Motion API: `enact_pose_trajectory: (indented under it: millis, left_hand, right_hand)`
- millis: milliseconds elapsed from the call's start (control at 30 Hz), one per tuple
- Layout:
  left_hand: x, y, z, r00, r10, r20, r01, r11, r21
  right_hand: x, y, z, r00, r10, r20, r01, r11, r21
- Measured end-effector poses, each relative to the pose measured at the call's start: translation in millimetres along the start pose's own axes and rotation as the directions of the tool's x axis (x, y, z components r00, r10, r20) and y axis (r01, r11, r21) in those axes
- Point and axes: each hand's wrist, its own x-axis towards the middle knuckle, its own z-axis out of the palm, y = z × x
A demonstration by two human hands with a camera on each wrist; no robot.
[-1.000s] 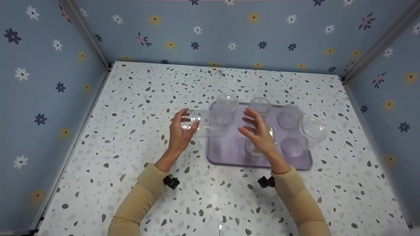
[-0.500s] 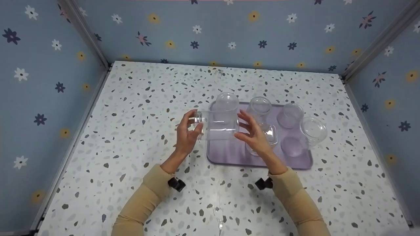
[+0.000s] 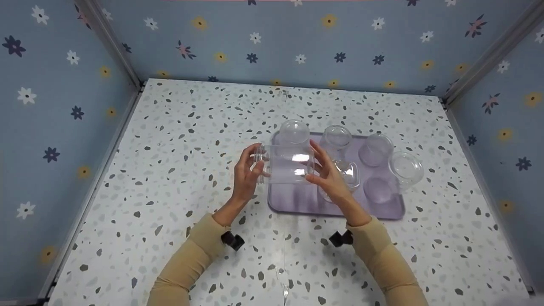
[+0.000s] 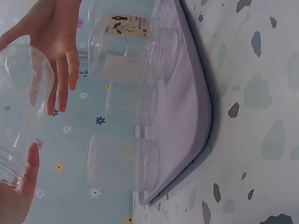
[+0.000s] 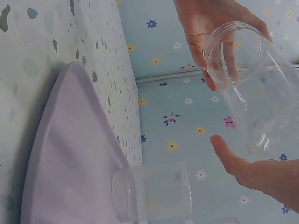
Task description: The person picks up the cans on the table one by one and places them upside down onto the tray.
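A clear plastic jar with a ribbed neck lies sideways in the air between my hands, above the tray's left part. My left hand grips it around the neck, thumb in front and fingers behind. At the base end, my right hand has its thumb and fingers spread around the jar. In the left wrist view the right hand's fingers look straight and loose. The right wrist view shows the right thumb close to the base; whether it touches is unclear.
A purple tray lies on the speckled table. Several clear jars stand on it, among them a back-left jar and a right-hand jar. One jar bears a paper label. Flowered panels enclose the table.
My left hand has carried the jar rightward, bringing its base in between the right hand's thumb and fingers. The right hand has shifted slightly left and spread wider. The other jars stay put.
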Motion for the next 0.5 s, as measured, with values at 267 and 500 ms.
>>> enact_pose_trajectory:
  millis: [267,500]
  left_hand:
    - [-0.1,-4.8,4.0,1.000,0.006,0.001,-0.006,0.999,-0.042]
    - [0.1,-38.7,-1.2,1.000,0.019,0.004,-0.019,0.999,-0.041]
  right_hand:
    - [1.3,-2.2,2.5,1.000,-0.005,-0.005,0.006,0.998,0.058]
    - [3.3,17.8,-10.3,0.999,-0.038,0.011,0.036,0.994,0.102]
